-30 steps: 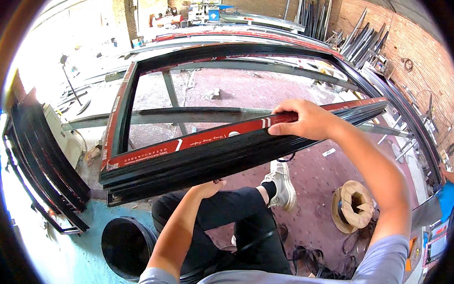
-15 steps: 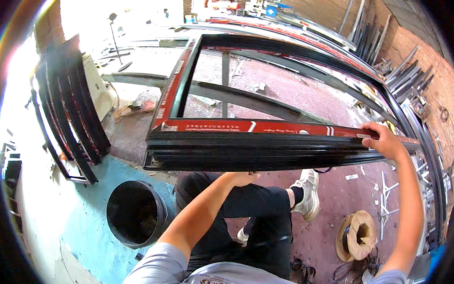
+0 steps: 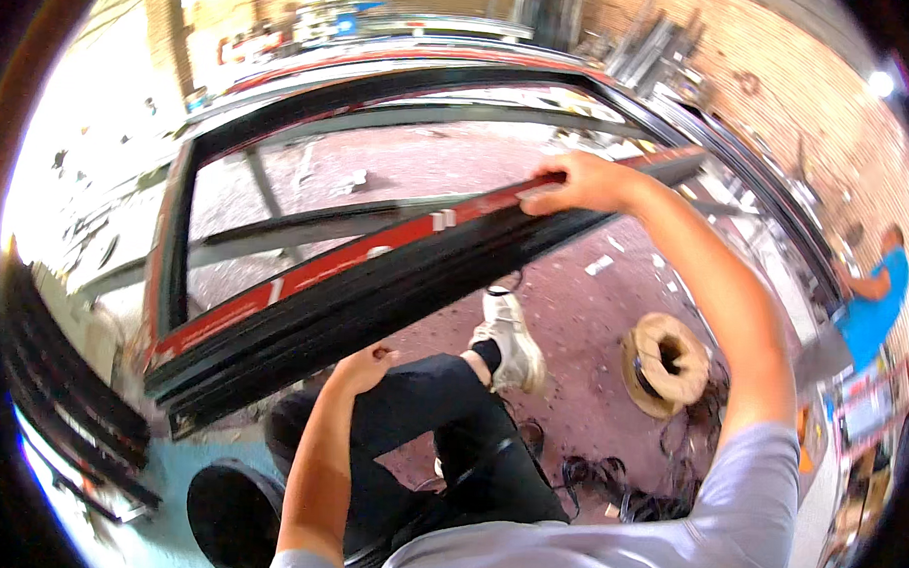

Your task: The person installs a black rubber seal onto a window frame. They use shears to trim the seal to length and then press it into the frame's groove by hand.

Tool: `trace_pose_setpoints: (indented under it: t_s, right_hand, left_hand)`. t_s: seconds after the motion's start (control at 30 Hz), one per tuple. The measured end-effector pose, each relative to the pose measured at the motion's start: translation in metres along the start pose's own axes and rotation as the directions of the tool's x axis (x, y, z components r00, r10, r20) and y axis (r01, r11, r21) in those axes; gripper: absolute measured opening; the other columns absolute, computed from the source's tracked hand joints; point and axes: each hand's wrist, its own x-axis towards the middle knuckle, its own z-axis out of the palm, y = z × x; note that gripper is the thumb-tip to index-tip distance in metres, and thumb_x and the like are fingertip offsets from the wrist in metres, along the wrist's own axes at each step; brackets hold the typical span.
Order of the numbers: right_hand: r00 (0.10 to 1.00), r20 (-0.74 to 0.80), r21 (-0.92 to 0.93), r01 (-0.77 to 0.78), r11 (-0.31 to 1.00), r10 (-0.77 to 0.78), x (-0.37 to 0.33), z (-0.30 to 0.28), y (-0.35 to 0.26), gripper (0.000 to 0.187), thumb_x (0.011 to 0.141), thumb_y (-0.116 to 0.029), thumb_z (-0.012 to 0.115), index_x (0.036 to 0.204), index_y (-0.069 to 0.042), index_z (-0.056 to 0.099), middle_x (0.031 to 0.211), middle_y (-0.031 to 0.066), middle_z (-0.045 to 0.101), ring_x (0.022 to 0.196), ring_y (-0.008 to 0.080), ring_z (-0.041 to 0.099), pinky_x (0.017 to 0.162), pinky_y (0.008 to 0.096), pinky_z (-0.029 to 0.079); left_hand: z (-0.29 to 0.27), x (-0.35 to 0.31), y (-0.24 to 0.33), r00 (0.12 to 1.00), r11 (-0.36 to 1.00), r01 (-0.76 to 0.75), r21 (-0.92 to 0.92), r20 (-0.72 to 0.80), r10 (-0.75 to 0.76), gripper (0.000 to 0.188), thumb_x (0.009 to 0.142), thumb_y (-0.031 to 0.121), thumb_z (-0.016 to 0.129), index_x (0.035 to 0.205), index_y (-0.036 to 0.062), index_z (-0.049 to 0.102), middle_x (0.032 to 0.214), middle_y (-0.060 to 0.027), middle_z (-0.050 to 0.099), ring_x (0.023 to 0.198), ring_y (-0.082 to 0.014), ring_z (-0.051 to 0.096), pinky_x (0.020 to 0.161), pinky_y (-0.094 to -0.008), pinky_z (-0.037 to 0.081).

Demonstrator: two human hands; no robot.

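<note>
Holding seems the step in hand: the right hand (image 3: 581, 184) grasps the near bar of a rectangular black metal frame (image 3: 374, 289) with red strips, beyond the black-trousered legs (image 3: 426, 391). The left hand (image 3: 363, 369) curls just below, contact unclear; shifting the frame would call for both hands.

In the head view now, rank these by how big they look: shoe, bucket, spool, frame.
Largest to smallest:
1. Frame
2. Bucket and spool: too close to rank, the bucket being partly hidden by the forearm
3. Shoe
</note>
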Motion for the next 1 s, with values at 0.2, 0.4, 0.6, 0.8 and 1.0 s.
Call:
trace_pose_setpoints:
  t_s: [0.2, 0.4, 0.6, 0.8, 1.0]
  right_hand:
    - [0.999, -0.011, 0.178, -0.050, 0.983, 0.052, -0.011, -0.003, 0.027, 0.082, 0.077, -0.059, 0.086, 0.132, -0.002, 0.068, 0.123, 0.0124, 0.071, 0.114, 0.0223, 0.064, 0.103, 0.0341, 0.047]
    - [0.996, -0.031, 0.292, -0.068, 0.954, 0.080, -0.012, -0.005, 0.041, 0.067, 0.076, -0.050, 0.090, 0.121, -0.004, 0.073, 0.109, 0.0052, 0.072, 0.102, 0.0167, 0.063, 0.093, 0.0318, 0.048]
    - [0.996, -0.021, 0.285, -0.076, 0.955, 0.085, -0.015, -0.004, 0.046, 0.060, 0.077, -0.049, 0.090, 0.115, -0.005, 0.074, 0.103, 0.0031, 0.072, 0.096, 0.0152, 0.063, 0.089, 0.0316, 0.049]
    - [0.999, 0.002, 0.246, -0.033, 0.969, 0.034, -0.005, -0.011, 0.055, 0.067, 0.077, -0.050, 0.090, 0.122, -0.004, 0.073, 0.108, 0.0048, 0.072, 0.103, 0.0156, 0.064, 0.095, 0.0325, 0.049]
    - [0.996, -0.056, 0.295, -0.043, 0.955, 0.063, -0.017, -0.003, 0.064, 0.069, 0.077, -0.051, 0.090, 0.123, -0.003, 0.072, 0.109, 0.0056, 0.073, 0.104, 0.0157, 0.065, 0.096, 0.0321, 0.049]
  left_hand:
    - [0.005, 0.005, 0.003, 0.998, 0.999, -0.041, -0.025, 0.040, 0.042, 0.036, 0.097, 0.035, 0.068, 0.115, 0.0043, 0.073, 0.092, -0.0085, 0.075, 0.085, -0.0212, 0.070, 0.081, -0.0365, 0.054]
    - [0.002, 0.000, -0.011, 0.999, 0.999, -0.030, -0.025, 0.033, 0.031, 0.035, 0.098, 0.035, 0.070, 0.114, 0.0044, 0.073, 0.094, -0.0098, 0.075, 0.086, -0.0210, 0.070, 0.082, -0.0368, 0.054]
    - [0.001, -0.003, 0.012, 1.000, 1.000, 0.012, 0.021, 0.024, -0.012, 0.035, 0.098, 0.035, 0.069, 0.114, 0.0042, 0.073, 0.095, -0.0105, 0.075, 0.089, -0.0218, 0.070, 0.083, -0.0377, 0.054]
    - [-0.001, -0.005, 0.002, 1.000, 1.000, 0.013, -0.005, -0.005, -0.013, 0.035, 0.097, 0.035, 0.071, 0.113, 0.0051, 0.074, 0.095, -0.0112, 0.075, 0.089, -0.0235, 0.070, 0.083, -0.0384, 0.054]
    - [0.003, -0.006, 0.018, 0.998, 1.000, 0.026, -0.007, 0.049, -0.025, 0.039, 0.095, 0.037, 0.070, 0.116, 0.0046, 0.074, 0.095, -0.0134, 0.076, 0.091, -0.0268, 0.071, 0.085, -0.0394, 0.055]
